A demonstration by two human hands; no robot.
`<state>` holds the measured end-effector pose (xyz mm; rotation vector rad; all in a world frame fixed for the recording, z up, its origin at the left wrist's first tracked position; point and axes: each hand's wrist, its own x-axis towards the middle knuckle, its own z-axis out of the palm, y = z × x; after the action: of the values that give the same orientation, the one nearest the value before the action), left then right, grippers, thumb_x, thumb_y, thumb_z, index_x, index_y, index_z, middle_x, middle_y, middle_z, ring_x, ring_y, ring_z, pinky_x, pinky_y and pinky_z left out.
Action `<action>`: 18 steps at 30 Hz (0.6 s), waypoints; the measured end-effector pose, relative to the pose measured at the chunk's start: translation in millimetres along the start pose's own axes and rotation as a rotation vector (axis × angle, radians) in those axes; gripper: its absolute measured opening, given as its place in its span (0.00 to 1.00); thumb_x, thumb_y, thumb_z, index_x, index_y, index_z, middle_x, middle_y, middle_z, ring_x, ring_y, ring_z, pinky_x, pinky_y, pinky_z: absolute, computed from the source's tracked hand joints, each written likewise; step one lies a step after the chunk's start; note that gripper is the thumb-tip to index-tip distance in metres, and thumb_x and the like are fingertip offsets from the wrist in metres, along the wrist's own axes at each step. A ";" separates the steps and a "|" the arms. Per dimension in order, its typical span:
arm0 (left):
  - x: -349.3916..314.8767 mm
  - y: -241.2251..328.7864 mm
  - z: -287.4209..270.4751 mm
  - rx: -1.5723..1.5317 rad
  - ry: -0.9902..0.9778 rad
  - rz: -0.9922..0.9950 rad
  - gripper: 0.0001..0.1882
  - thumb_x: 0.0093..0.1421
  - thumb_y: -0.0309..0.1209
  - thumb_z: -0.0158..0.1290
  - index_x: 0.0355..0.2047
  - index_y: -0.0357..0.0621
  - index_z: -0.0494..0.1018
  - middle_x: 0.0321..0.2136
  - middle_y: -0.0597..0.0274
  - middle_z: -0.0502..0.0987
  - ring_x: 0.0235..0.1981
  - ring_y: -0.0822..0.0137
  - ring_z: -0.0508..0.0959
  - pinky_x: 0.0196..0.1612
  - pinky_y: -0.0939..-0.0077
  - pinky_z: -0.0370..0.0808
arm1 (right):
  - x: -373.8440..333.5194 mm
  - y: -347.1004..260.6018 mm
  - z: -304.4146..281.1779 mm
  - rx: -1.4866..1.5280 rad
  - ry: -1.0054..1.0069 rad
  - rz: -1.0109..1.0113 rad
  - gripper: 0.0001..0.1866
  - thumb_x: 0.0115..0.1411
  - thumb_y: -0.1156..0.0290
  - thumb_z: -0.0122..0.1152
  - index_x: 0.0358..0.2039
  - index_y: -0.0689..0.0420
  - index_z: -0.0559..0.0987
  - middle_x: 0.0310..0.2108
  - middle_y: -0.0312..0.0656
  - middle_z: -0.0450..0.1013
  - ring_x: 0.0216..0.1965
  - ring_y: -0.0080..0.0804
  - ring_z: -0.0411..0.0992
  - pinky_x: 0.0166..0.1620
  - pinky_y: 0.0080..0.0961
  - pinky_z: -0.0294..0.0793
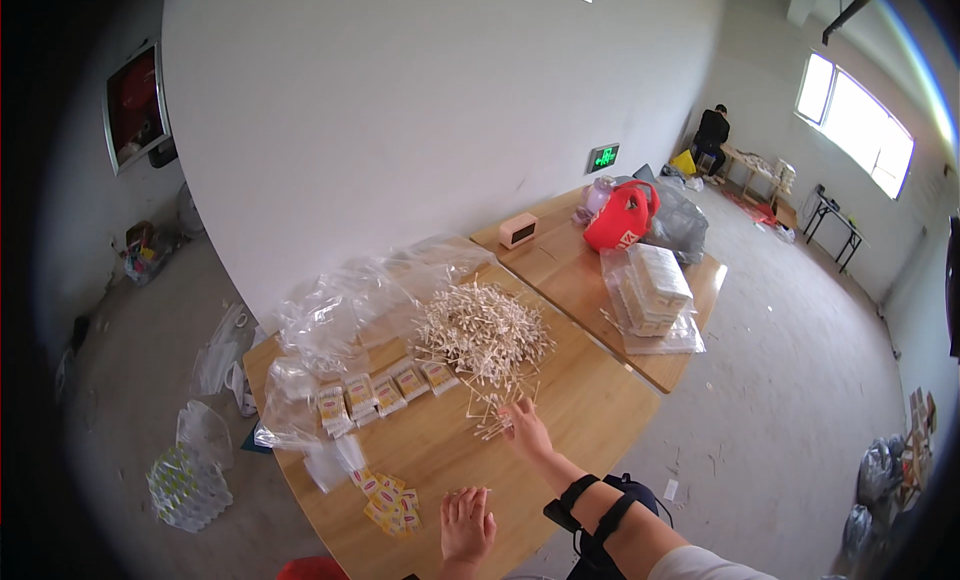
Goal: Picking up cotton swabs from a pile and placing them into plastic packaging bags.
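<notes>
Two bare hands of ours are in view. Our right hand (525, 428) curls its fingers narrowly at the near fringe of one heap of slender, white-tipped cotton swabs (480, 325), perhaps to part a few from the mass; we cannot tell whether it pinches any. Our left hand (467, 528) rests lower, fingers relaxed and nearly straight, apparently holding nothing. The heap, too dense to count, sits mid-tabletop (590, 410), probably for easy reach. Left of it we count five groups of flat, clear packets with yellow-and-white labels (388, 394), seemingly lined up for tidiness. Nearer us, yellow printed cards (385, 505) overlap too much to count. Farther out stand one pink box-shaped clock (518, 231) and one rounded red bag (622, 218).
</notes>
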<state>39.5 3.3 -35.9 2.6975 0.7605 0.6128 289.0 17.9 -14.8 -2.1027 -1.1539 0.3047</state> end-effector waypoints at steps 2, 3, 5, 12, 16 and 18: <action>0.9 -0.4 1.5 -0.001 0.007 0.003 0.29 0.56 0.37 0.55 0.58 0.45 0.70 0.55 0.57 0.70 0.61 0.55 0.67 0.68 0.46 0.58 | -14.5 5.5 1.4 0.111 0.010 -0.040 0.31 0.49 0.80 0.61 0.56 0.52 0.71 0.49 0.47 0.68 0.55 0.52 0.68 0.53 0.44 0.73; -0.6 -0.2 2.3 -0.004 0.013 0.001 0.28 0.55 0.36 0.55 0.58 0.45 0.70 0.55 0.57 0.70 0.60 0.55 0.67 0.68 0.46 0.58 | -22.4 5.0 -0.8 0.220 0.016 -0.081 0.32 0.49 0.81 0.61 0.58 0.51 0.70 0.51 0.47 0.66 0.58 0.53 0.66 0.57 0.44 0.71; -5.3 -3.9 1.1 -0.007 0.006 -0.020 0.28 0.55 0.36 0.55 0.58 0.45 0.70 0.54 0.57 0.70 0.60 0.55 0.67 0.68 0.46 0.58 | -40.6 1.5 -14.9 0.170 0.027 -0.106 0.33 0.49 0.79 0.62 0.58 0.50 0.70 0.51 0.47 0.67 0.58 0.53 0.65 0.58 0.44 0.70; 0.7 1.3 -3.2 0.042 -0.009 -0.004 0.29 0.55 0.36 0.56 0.58 0.46 0.70 0.53 0.57 0.69 0.59 0.55 0.68 0.68 0.47 0.59 | -60.9 32.5 -27.6 -0.109 -0.080 -0.017 0.24 0.52 0.73 0.65 0.52 0.52 0.76 0.44 0.46 0.71 0.50 0.49 0.68 0.55 0.39 0.70; 0.0 0.1 -3.5 0.009 -0.004 0.000 0.27 0.55 0.35 0.56 0.57 0.48 0.70 0.52 0.57 0.69 0.58 0.54 0.68 0.68 0.46 0.58 | -45.5 16.9 -5.7 0.131 -0.156 -0.204 0.22 0.51 0.73 0.65 0.48 0.52 0.78 0.43 0.45 0.71 0.49 0.48 0.70 0.55 0.39 0.70; -1.5 0.5 -3.0 -0.020 -0.043 -0.021 0.27 0.56 0.36 0.56 0.58 0.51 0.70 0.52 0.59 0.70 0.57 0.56 0.69 0.68 0.45 0.58 | -38.6 8.1 -5.2 0.151 -0.137 -0.064 0.21 0.49 0.74 0.64 0.47 0.53 0.77 0.49 0.43 0.70 0.54 0.48 0.66 0.57 0.43 0.67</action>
<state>37.2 2.6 -33.6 2.6724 0.7662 0.5529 274.7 -18.6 -21.3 -1.9336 -1.2350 0.4964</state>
